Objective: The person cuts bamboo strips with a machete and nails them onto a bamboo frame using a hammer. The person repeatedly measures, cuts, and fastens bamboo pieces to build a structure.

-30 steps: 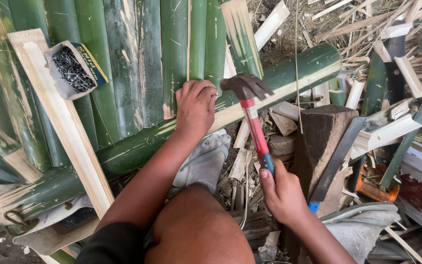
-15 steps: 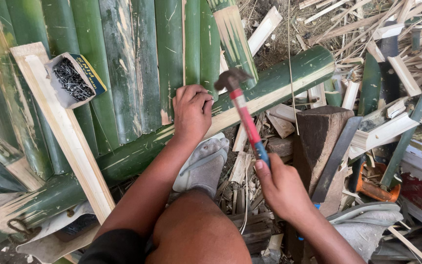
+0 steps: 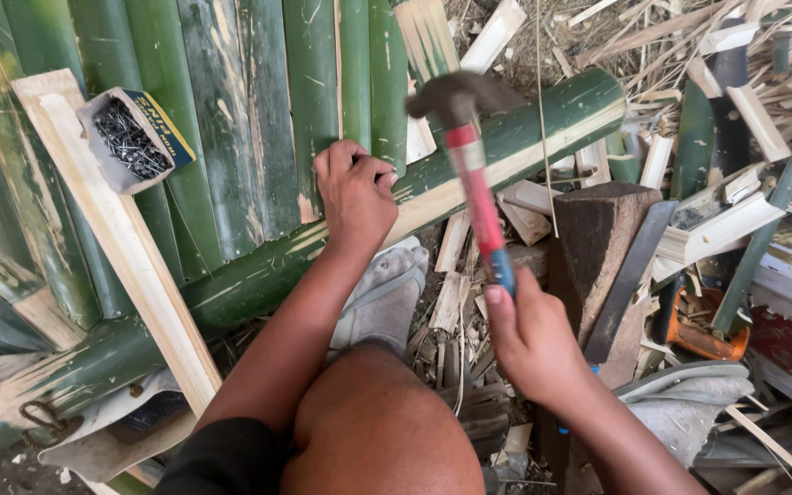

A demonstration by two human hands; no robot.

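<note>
My right hand (image 3: 532, 337) grips the blue end of a red-handled claw hammer (image 3: 469, 174), whose dark head is raised above the bamboo. My left hand (image 3: 355, 192) rests on the thick green bamboo pole (image 3: 515, 137), fingers pinched together at the edge of a split green bamboo slat (image 3: 387, 82); whatever is pinched is too small to see. Several flat green bamboo slats (image 3: 231, 119) lie side by side across the pole. A small cardboard box of dark nails (image 3: 128, 137) sits on a pale wooden batten (image 3: 130, 257) to the left.
A dark wooden chopping block (image 3: 602, 238) stands to the right, a long dark blade (image 3: 630, 275) leaning on it. Pale bamboo offcuts and shavings (image 3: 689, 55) litter the ground. My knee (image 3: 378, 422) and grey shoe (image 3: 382, 298) are below the pole.
The hammer has swung up and left, its head now higher and closer to my left hand. My left hand has stayed on the pole.
</note>
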